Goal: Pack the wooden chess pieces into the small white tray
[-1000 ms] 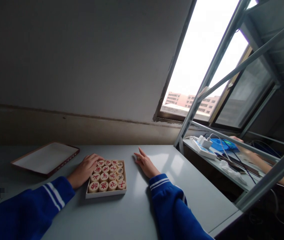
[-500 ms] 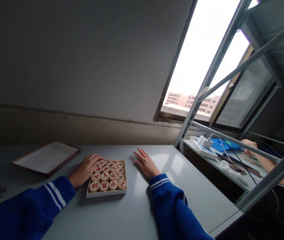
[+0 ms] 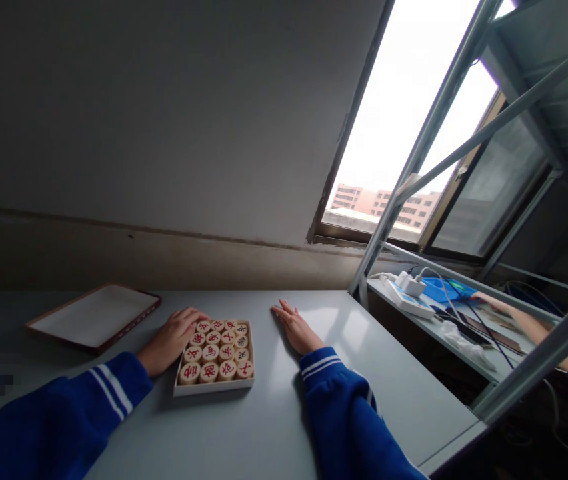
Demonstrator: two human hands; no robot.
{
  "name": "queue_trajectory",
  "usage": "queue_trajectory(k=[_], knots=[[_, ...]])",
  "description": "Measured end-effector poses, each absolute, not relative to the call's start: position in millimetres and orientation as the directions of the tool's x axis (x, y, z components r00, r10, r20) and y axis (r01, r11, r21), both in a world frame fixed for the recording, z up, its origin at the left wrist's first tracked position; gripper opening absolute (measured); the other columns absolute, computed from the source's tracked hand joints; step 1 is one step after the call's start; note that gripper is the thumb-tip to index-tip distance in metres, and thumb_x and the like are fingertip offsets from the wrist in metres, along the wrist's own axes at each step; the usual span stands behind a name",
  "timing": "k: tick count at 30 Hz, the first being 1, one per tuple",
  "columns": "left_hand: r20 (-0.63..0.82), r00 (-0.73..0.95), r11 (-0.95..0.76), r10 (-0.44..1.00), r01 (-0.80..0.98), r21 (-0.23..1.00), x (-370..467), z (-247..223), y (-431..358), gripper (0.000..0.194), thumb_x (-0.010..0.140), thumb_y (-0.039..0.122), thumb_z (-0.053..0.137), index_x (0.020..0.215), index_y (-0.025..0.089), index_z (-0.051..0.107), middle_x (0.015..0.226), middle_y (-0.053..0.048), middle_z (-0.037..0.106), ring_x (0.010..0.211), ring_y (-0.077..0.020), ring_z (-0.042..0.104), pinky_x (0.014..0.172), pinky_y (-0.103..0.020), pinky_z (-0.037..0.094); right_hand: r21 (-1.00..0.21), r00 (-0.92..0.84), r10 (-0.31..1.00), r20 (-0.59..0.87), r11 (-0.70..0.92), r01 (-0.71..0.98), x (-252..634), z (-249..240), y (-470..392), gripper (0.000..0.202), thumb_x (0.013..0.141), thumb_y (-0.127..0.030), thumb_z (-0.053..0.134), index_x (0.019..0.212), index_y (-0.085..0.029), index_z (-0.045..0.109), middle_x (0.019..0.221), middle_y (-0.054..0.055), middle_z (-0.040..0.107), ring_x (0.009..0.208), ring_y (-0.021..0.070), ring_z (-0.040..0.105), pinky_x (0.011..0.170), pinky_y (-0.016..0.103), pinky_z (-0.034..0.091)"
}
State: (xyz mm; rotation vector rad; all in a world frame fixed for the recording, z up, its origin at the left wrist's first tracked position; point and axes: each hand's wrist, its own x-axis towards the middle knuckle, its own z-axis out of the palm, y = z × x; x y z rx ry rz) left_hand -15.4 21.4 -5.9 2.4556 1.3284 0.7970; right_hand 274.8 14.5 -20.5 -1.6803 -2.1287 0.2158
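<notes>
A shallow box tray [image 3: 213, 388] of round Chinese chess pieces [image 3: 210, 353] lies on the grey desk [image 3: 244, 433]. Most of the characters are red; several at the right are black. My left hand [image 3: 177, 337] rests along the tray's left side, its outstretched fingers touching the far left corner. Part of that edge is hidden beneath it. My right hand [image 3: 298, 329] lies flat on the desktop to the right of the tray, apart from it, with nothing in it. Left of the tray sits the box lid [image 3: 97, 312], its pale inside facing up.
At the right, a metal bunk frame [image 3: 389, 213] rises beside the desk. Beyond it, another person's arm [image 3: 529, 323] reaches over a lower surface holding a power strip [image 3: 409, 301], cables and a blue bag [image 3: 444, 290]. A wall [image 3: 164, 133] stands behind the desk.
My right hand's fingers have drawn closer together and lowered slightly. My left hand and the tray stay put. The other person's hand has moved left towards the blue bag.
</notes>
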Motion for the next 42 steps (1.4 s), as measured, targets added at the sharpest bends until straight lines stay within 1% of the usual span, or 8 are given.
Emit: queue_trajectory(k=[5, 11, 20, 26, 29, 35, 39, 42], knots=[[0.331, 0.434, -0.545, 0.838, 0.695, 0.468, -15, -10, 25, 0.039, 0.079, 0.019, 0.023, 0.095, 0.017, 0.058, 0.101, -0.005, 0.060, 0.100, -0.0156, 0.052, 0.093, -0.029, 0.039, -0.354, -0.082, 0.973, 0.214, 0.155, 0.922, 289, -22, 19, 0.044, 0.086, -0.010, 0.024, 0.124, -0.010, 0.046, 0.140, 0.015, 0.025, 0.131, 0.0204, 0.019, 0.108, 0.042, 0.013], [0.355, 0.441, -0.565, 0.825, 0.671, 0.480, -16, -11, 26, 0.037, 0.079, 0.020, 0.024, 0.093, 0.017, 0.058, 0.098, -0.005, 0.060, 0.098, -0.0161, 0.052, 0.091, -0.030, 0.040, -0.374, 0.004, 0.974, 0.224, 0.082, 0.924, 313, -31, 27, 0.044, 0.085, -0.009, 0.025, 0.123, -0.014, 0.046, 0.140, 0.013, 0.026, 0.130, 0.0195, 0.020, 0.107, 0.045, 0.014], [0.329, 0.433, -0.544, 0.839, 0.671, 0.505, -14, -8, 23, 0.038, 0.079, 0.019, 0.023, 0.094, 0.015, 0.058, 0.099, -0.006, 0.060, 0.099, -0.0170, 0.052, 0.093, -0.033, 0.039, -0.369, 0.106, 0.970, 0.217, -0.019, 0.929, 354, -40, 33, 0.043, 0.084, -0.011, 0.029, 0.123, -0.018, 0.046, 0.140, 0.011, 0.027, 0.131, 0.0205, 0.020, 0.106, 0.048, 0.013], [0.330, 0.421, -0.535, 0.845, 0.678, 0.504, -14, -7, 22, 0.038, 0.078, 0.018, 0.025, 0.094, 0.015, 0.058, 0.100, -0.007, 0.060, 0.099, -0.0177, 0.052, 0.093, -0.033, 0.039, -0.362, 0.108, 0.969, 0.221, -0.021, 0.932, 358, -39, 33, 0.041, 0.085, -0.015, 0.031, 0.123, -0.016, 0.047, 0.137, 0.013, 0.033, 0.127, 0.0204, 0.029, 0.106, 0.046, 0.015], [0.338, 0.424, -0.542, 0.840, 0.679, 0.495, -15, -8, 23, 0.038, 0.078, 0.019, 0.024, 0.094, 0.016, 0.058, 0.100, -0.006, 0.060, 0.098, -0.0169, 0.052, 0.092, -0.031, 0.040, -0.359, 0.105, 0.967, 0.232, -0.016, 0.933, 359, -40, 33, 0.041, 0.085, -0.015, 0.030, 0.123, -0.015, 0.047, 0.136, 0.014, 0.034, 0.127, 0.0208, 0.029, 0.106, 0.045, 0.016], [0.365, 0.428, -0.562, 0.827, 0.662, 0.496, -16, -10, 24, 0.037, 0.079, 0.020, 0.025, 0.093, 0.017, 0.059, 0.098, -0.006, 0.061, 0.096, -0.0167, 0.053, 0.091, -0.031, 0.041, -0.359, 0.101, 0.960, 0.262, 0.000, 0.933, 363, -45, 36, 0.040, 0.085, -0.017, 0.032, 0.122, -0.018, 0.048, 0.134, 0.010, 0.039, 0.125, 0.0191, 0.034, 0.106, 0.042, 0.021], [0.365, 0.418, -0.554, 0.832, 0.664, 0.502, -16, -10, 24, 0.037, 0.078, 0.020, 0.026, 0.092, 0.017, 0.059, 0.098, -0.005, 0.061, 0.096, -0.0167, 0.053, 0.091, -0.031, 0.041, -0.357, 0.091, 0.957, 0.274, 0.014, 0.934, 365, -47, 38, 0.040, 0.085, -0.018, 0.032, 0.122, -0.016, 0.049, 0.133, 0.012, 0.039, 0.124, 0.0193, 0.035, 0.105, 0.040, 0.023], [0.363, 0.424, -0.557, 0.830, 0.662, 0.502, -16, -10, 24, 0.036, 0.078, 0.020, 0.026, 0.092, 0.018, 0.059, 0.097, -0.005, 0.061, 0.096, -0.0165, 0.053, 0.090, -0.030, 0.041, -0.355, 0.086, 0.956, 0.279, 0.019, 0.935, 367, -48, 38, 0.040, 0.084, -0.019, 0.033, 0.121, -0.017, 0.049, 0.132, 0.011, 0.040, 0.124, 0.0186, 0.035, 0.105, 0.039, 0.024]])
